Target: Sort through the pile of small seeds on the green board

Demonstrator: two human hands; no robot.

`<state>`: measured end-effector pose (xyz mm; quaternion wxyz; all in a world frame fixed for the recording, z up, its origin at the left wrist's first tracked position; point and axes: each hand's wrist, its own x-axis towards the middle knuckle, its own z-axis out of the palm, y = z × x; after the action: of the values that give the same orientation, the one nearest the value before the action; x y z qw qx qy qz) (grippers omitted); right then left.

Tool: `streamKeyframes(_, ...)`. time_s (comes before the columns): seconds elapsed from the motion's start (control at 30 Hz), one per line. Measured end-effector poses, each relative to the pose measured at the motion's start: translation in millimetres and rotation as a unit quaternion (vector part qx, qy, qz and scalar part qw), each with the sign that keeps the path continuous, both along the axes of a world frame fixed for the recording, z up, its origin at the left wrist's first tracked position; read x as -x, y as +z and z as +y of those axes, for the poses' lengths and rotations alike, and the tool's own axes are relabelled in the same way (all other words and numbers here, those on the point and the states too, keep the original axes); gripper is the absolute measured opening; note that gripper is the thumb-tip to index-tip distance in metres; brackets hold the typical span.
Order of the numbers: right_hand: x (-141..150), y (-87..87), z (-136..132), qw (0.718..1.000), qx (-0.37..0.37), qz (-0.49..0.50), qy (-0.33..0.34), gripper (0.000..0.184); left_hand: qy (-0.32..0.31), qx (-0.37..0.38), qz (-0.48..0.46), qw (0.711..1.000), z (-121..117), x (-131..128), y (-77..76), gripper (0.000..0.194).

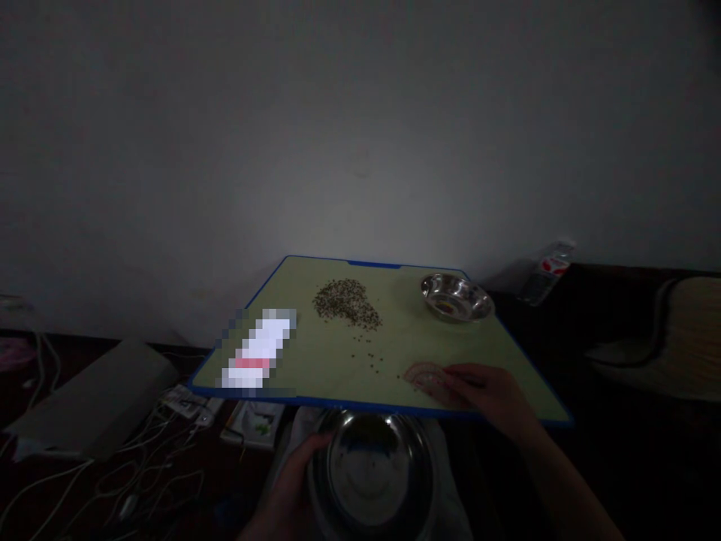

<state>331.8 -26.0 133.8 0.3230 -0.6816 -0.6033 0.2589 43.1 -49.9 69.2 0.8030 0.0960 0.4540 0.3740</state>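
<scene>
My right hand (478, 387) pinches a clear protractor (423, 373) with reddish markings, lying against the board near its front edge. A few dark seeds lie beside and under it. My left hand (301, 469) grips the rim of a metal bowl (369, 466) held below the board's front edge, over my lap. Farther back on the pale green board (304, 368) is a spread pile of small dark and light seeds (345, 300), with stray ones trailing toward the protractor. A second metal bowl (459, 297) stands at the back right with something small and coloured inside.
A bright, pixelated phone-shaped item (259, 353) lies on the board's left side. A plastic bottle (549, 270) leans at the right by the wall. Tangled white cables (140, 466) and a grey box (95, 398) are at the lower left.
</scene>
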Motion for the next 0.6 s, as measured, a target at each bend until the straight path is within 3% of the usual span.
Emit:
streamKeyframes(0.4, 45, 2.9, -9, 0.991, 0.013, 0.046, 0.124, 0.026, -0.021, -0.006, -0.029, 0.999, 2, -2, 8.3, 0.020)
streamKeyframes(0.6, 20, 0.7, 24, 0.997, -0.009, 0.077, 0.026, 0.035, -0.028, -0.002, -0.034, 0.999, 3, 0, 5.6, 0.022)
